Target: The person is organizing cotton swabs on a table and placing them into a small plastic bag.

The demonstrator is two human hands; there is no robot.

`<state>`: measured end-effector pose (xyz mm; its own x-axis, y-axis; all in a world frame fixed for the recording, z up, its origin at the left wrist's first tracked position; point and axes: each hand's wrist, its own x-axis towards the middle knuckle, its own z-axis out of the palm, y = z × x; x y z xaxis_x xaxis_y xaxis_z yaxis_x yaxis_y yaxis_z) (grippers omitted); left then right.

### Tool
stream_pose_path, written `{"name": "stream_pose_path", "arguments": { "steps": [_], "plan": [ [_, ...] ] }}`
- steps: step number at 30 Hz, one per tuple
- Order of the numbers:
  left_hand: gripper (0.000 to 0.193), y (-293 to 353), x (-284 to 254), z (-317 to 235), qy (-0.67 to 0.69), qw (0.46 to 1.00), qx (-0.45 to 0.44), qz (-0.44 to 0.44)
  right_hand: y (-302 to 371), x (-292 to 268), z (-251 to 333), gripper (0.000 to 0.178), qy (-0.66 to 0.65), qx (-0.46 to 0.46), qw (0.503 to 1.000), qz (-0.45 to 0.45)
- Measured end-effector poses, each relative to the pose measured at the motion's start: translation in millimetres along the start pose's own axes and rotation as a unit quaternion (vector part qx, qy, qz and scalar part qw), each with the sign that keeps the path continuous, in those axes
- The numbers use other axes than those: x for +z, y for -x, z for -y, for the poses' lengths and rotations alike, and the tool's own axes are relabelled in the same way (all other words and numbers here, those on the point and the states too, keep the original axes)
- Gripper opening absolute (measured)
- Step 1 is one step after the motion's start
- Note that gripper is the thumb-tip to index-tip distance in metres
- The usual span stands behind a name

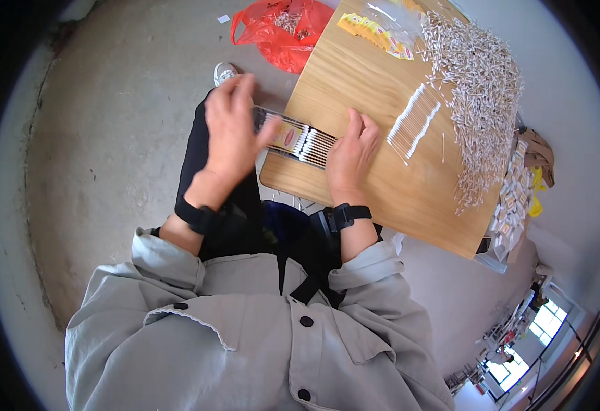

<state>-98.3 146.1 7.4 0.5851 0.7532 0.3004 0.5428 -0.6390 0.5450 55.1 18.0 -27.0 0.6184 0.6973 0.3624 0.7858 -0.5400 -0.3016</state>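
Observation:
A long clear, dark-edged tray [303, 158] of cotton swabs lies across the left edge of the wooden table, its far-left end sticking out past the edge. Black-stemmed swabs with white tips [317, 148] fill it, and a yellow printed card [287, 135] rests on them. My right hand [350, 156] holds the tray's right end, its fingers curled and partly hidden. Over the left end hovers my left hand [235, 130], slightly blurred, fingers raised and thumb stretched toward the card. It appears to hold nothing.
A neat row of cotton swabs [413, 123] lies on the table [327, 75], with a large loose heap [481, 89] beyond. Yellow cards [375, 34] sit at the far edge. A red plastic bag [279, 41] stands at the far left; packed boxes [510, 205] are at the right.

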Motion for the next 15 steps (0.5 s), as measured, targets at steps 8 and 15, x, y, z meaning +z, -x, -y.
{"name": "stream_pose_path", "arguments": {
  "steps": [8, 15],
  "plan": [
    [0.027, 6, 43, 39, 0.626, 0.638, -0.428, 0.132, 0, 4, 2, 0.036, 0.001, 0.005, 1.000, -0.015],
    [0.027, 10, 48, 29, 0.592, 0.684, -0.418, 0.085, 1, 4, 4, 0.035, 0.002, 0.018, 1.000, -0.005]
  ]
}}
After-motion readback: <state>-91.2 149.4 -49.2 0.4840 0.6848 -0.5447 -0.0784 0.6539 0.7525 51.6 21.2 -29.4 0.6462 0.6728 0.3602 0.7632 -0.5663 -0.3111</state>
